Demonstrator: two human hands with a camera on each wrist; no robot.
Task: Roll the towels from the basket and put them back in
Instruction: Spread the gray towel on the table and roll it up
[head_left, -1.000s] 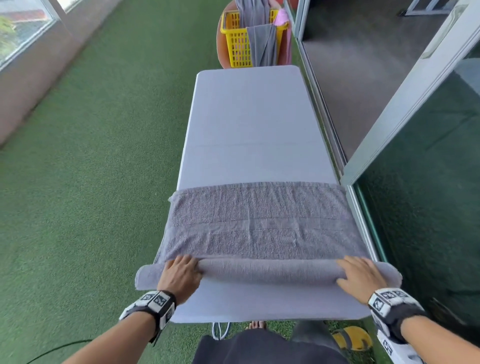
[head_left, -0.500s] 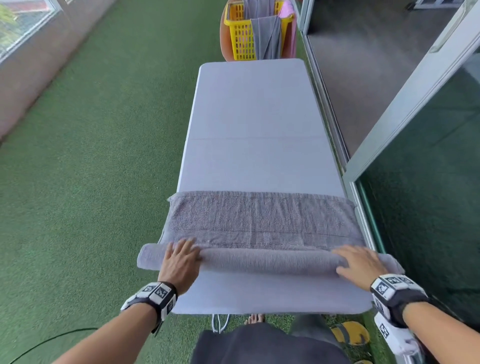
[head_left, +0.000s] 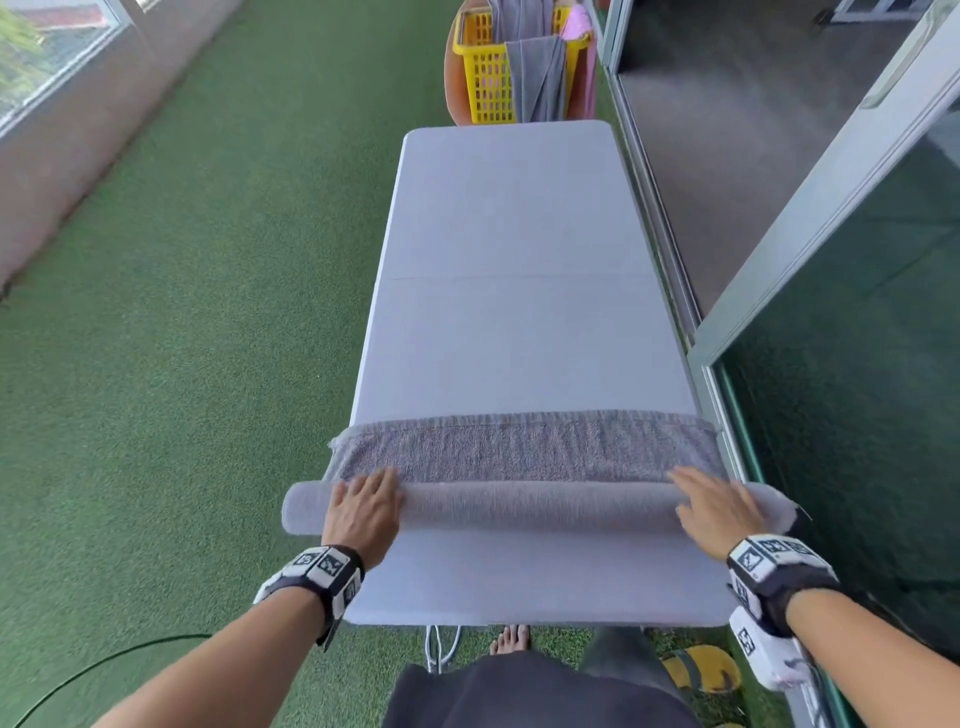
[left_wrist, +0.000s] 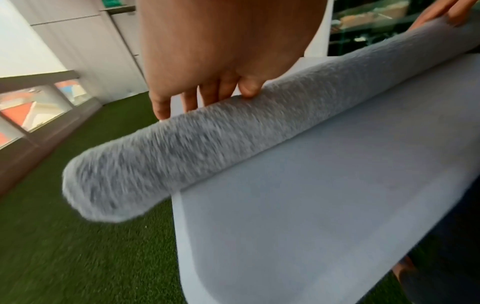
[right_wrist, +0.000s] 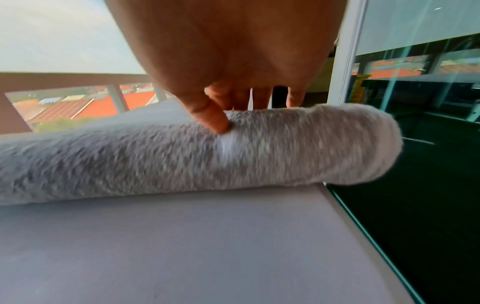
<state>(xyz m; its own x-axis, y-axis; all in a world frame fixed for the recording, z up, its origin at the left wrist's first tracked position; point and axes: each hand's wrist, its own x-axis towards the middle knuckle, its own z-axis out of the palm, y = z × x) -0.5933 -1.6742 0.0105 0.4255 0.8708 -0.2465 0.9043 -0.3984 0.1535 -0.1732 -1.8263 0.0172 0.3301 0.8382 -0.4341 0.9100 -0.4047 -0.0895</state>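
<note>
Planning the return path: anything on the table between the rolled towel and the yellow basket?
Nothing visible. Beyond the grey towel the table top shows bare up to its far edge; the yellow basket stands just past it, towels draped over its rim.

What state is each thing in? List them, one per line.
Grey towel: mostly rolled, a flat strip left.
Left hand: fingers straight, pressing the roll.
Right hand: fingers straight, pressing the roll.
Yellow basket: upright, towels draped over its rim.
</note>
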